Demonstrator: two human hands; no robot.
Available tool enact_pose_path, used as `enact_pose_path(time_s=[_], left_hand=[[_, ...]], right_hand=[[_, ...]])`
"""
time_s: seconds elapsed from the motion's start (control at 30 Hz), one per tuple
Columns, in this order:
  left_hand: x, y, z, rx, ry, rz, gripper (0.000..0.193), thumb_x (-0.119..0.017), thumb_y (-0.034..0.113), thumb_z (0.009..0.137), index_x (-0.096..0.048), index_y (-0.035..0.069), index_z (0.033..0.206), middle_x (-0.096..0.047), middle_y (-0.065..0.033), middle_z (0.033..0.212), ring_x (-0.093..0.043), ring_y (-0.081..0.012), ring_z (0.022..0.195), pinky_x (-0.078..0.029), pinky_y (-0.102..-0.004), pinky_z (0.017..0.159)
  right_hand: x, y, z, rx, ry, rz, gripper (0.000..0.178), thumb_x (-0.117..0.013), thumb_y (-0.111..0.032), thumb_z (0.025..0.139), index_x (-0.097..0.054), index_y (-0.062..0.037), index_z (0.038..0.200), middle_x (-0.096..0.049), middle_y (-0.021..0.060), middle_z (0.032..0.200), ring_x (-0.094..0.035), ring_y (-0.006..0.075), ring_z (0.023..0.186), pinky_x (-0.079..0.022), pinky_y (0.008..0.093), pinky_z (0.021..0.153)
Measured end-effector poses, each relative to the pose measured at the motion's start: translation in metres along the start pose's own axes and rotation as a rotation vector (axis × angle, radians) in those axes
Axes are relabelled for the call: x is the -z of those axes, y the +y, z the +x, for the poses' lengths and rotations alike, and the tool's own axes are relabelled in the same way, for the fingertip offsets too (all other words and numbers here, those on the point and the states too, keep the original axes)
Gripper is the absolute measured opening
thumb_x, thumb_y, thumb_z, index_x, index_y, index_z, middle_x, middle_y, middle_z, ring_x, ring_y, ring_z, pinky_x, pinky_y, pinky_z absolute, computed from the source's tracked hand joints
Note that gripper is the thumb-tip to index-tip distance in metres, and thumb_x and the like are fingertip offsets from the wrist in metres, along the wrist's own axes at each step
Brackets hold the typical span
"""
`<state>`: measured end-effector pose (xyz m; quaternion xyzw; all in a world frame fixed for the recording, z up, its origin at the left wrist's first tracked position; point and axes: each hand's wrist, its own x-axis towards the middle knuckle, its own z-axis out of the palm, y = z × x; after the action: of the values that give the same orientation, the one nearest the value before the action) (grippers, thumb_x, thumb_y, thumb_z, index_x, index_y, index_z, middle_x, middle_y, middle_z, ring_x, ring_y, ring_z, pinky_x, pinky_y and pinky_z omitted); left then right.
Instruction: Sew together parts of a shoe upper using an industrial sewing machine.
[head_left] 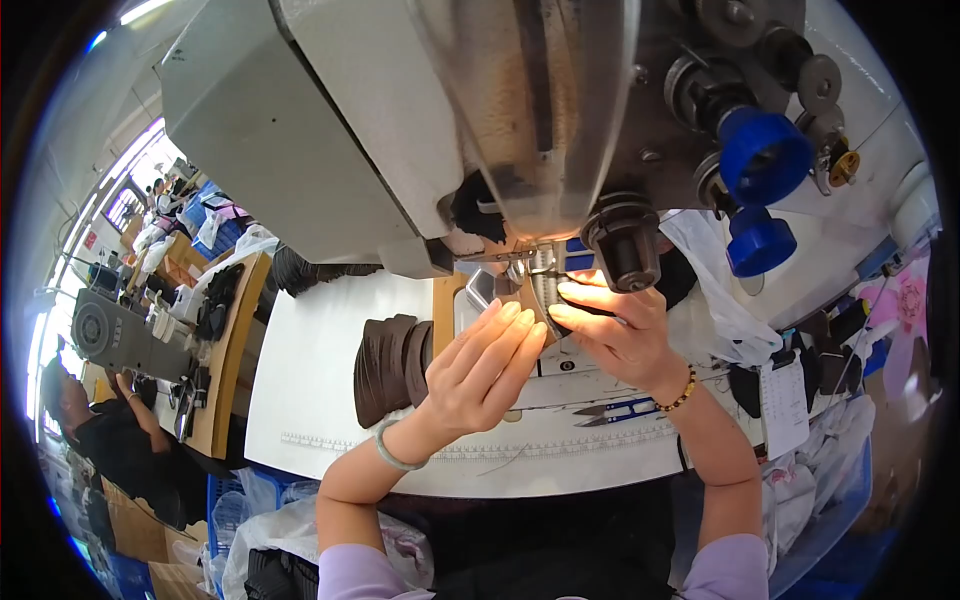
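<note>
A sewing machine (330,120) fills the upper view, its lamp lighting the needle area. Under its needle lies a small brown piece of material (527,294), perhaps leather or cloth, with a dark edge. My left hand (485,370), fingers pressed together, holds its near left side. From the right, my right hand (622,330) pinches the dark edge between thumb and fingers. My fingers partly hide the piece, so its full shape does not show. Left of my left hand sits a fanned stack of dark brown pieces (388,370) on the white table (300,400).
Blue-handled thread snips (615,411) lie near my right wrist, above a printed ruler strip (480,450). Plastic bags (725,300) and a paper pad (783,405) are at right. Far left, another person (120,430) sits at a second machine (125,335).
</note>
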<state>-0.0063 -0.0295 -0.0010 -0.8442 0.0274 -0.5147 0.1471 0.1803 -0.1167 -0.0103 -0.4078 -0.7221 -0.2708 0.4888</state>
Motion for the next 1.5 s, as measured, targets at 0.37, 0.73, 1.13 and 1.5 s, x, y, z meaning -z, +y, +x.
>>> enact_pose_path(time_s=[0.37, 0.73, 1.13, 1.5], left_hand=[[0.004, -0.007, 0.005, -0.148, 0.016, 0.067, 0.015, -0.071, -0.003, 0.074, -0.070, -0.003, 0.089, -0.067, -0.0103, 0.090, -0.069, -0.0260, 0.088, -0.062, -0.0364, 0.081], [0.008, -0.009, 0.009, -0.171, -0.006, 0.058, 0.017, -0.071, 0.003, 0.072, -0.071, 0.000, 0.088, -0.067, -0.0068, 0.092, -0.068, -0.0240, 0.088, -0.061, -0.0319, 0.080], [0.005, -0.025, 0.007, -0.030, -0.012, -0.110, 0.018, -0.066, 0.000, 0.072, -0.070, 0.003, 0.089, -0.070, -0.0066, 0.092, -0.069, -0.0219, 0.088, -0.058, -0.0280, 0.070], [-0.001, -0.030, 0.002, 0.081, -0.033, -0.151, 0.028, -0.072, 0.001, 0.070, -0.070, 0.006, 0.098, -0.067, -0.0046, 0.093, -0.067, -0.0220, 0.082, -0.054, -0.0285, 0.065]], right_hand=[[-0.004, 0.002, -0.019, -0.233, 0.045, 0.084, 0.046, -0.085, -0.020, 0.065, -0.067, -0.0119, 0.107, -0.059, 0.0076, 0.120, -0.054, 0.0258, 0.116, -0.043, 0.0392, 0.097], [0.002, 0.019, -0.034, -0.869, -0.010, 0.547, 0.059, -0.090, -0.042, 0.059, -0.068, -0.0053, 0.100, -0.055, 0.0072, 0.112, -0.053, 0.0188, 0.103, -0.044, 0.0337, 0.092], [-0.001, 0.028, -0.042, -0.452, -0.075, 0.132, 0.062, -0.092, -0.020, 0.063, -0.060, 0.0023, 0.110, -0.067, 0.0068, 0.097, -0.064, 0.0138, 0.090, -0.052, 0.0271, 0.084], [-0.003, 0.029, -0.040, -0.466, -0.035, 0.108, 0.044, -0.089, -0.014, 0.068, -0.055, 0.0003, 0.092, -0.067, 0.0087, 0.087, -0.066, 0.0127, 0.076, -0.057, 0.0260, 0.069]])
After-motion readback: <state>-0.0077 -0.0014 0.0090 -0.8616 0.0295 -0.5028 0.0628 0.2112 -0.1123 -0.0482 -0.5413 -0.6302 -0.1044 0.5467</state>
